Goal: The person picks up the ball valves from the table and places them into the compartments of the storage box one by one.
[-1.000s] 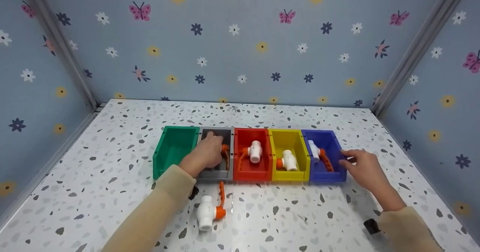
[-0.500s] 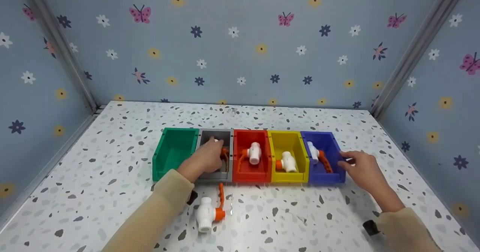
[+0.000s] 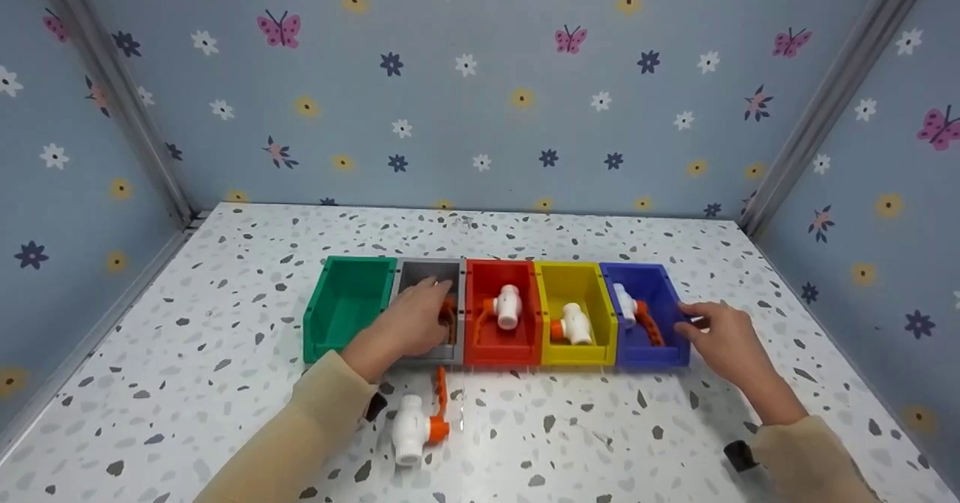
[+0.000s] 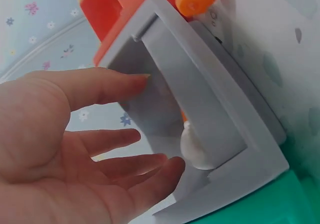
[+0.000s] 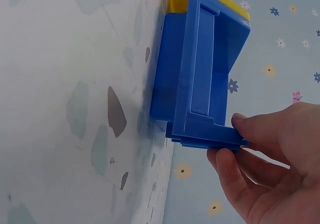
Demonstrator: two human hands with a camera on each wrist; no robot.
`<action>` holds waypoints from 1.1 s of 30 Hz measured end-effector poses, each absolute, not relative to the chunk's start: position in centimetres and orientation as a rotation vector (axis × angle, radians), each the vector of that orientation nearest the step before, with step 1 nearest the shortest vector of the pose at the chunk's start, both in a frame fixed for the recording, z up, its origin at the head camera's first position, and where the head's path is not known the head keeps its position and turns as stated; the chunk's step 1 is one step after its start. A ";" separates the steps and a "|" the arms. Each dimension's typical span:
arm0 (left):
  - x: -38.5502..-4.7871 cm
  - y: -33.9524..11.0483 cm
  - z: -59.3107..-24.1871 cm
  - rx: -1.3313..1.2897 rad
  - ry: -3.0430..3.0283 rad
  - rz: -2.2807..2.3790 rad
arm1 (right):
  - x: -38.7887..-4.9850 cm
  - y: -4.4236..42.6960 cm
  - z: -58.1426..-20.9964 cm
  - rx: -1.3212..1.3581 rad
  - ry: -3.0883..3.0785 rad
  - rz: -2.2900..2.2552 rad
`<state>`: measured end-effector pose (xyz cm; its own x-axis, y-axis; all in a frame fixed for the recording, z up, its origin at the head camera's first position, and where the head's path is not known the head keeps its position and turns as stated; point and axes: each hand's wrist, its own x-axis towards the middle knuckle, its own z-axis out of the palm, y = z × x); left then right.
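Observation:
My left hand (image 3: 409,321) is over the grey bin (image 3: 433,269), its fingers spread and relaxed with nothing between them. Inside that bin, the left wrist view shows the white end of a ball valve (image 4: 194,146), apart from the fingertips; its orange handle (image 3: 450,315) shows beside the hand in the head view. My right hand (image 3: 727,338) pinches the right side wall of the blue bin (image 5: 200,74) between thumb and fingers. A white valve (image 3: 624,304) with an orange handle leans in the blue bin.
Between them, a red bin (image 3: 502,351) and a yellow bin (image 3: 577,354) hold one valve each. The green bin (image 3: 349,293) stands at the row's left end. Another valve (image 3: 409,432) lies on the speckled table (image 3: 570,443) in front. Patterned panels (image 3: 480,38) enclose the table.
My left hand has drawn back slightly toward me and the left, and its fingertips have come away from the valve in the grey bin. My right hand keeps its grip on the blue bin.

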<state>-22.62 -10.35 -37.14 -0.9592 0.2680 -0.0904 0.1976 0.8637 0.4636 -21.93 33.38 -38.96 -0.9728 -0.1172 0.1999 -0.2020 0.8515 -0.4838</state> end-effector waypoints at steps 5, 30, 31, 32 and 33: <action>-21.4 -10.8 -36.8 0.431 2.912 0.688 | -22.0 33.4 -38.9 0.238 -2.879 0.769; -16.0 -13.8 -36.4 0.497 2.933 0.714 | -21.9 33.4 -39.3 0.242 -2.845 0.750; -15.9 -13.9 -36.4 0.505 2.929 0.721 | -21.9 33.4 -39.3 0.241 -2.845 0.750; -15.7 -14.1 -36.5 0.511 2.921 0.728 | -21.9 33.4 -39.3 0.239 -2.848 0.749; -15.5 -14.2 -36.5 0.514 2.913 0.734 | -21.9 33.4 -39.3 0.239 -2.852 0.749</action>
